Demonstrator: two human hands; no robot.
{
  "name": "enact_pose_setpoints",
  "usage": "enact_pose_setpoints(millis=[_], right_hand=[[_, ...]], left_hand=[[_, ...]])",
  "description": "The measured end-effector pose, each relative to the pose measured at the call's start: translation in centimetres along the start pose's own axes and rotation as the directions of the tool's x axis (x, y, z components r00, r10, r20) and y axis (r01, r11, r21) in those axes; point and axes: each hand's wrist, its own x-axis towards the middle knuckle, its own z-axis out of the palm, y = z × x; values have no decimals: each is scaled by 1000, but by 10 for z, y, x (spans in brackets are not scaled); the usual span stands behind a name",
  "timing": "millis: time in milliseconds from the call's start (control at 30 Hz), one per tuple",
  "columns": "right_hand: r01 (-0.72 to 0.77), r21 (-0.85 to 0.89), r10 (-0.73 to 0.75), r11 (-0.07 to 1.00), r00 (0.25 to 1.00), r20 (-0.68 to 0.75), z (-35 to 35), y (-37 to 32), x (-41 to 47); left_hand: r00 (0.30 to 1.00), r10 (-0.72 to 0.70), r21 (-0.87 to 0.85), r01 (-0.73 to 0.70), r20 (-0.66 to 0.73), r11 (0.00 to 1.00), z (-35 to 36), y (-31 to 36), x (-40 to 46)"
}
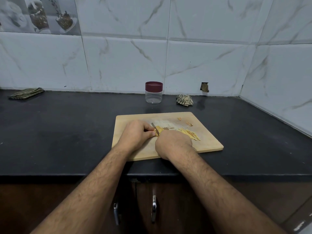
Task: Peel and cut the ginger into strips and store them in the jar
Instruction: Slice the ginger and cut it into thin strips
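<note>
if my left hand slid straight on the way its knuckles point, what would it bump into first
Probably the ginger piece it steadies beside the knife blade, then the right hand; depth is hard to judge from the left hand.

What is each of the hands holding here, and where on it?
Left hand pinches the ginger piece at its left end. Right hand grips the knife by its hidden handle.

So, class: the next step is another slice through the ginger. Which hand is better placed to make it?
The right hand: it grips the knife, blade already against the ginger. The left hand holds the ginger on the board.
</note>
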Motion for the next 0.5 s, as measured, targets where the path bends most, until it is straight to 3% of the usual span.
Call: enact_pose_setpoints(millis=[500], right_hand=[[32, -44, -29, 999, 998, 62, -2, 0, -3]], left_hand=[[999, -32, -11, 31, -23, 999, 3, -2, 1]])
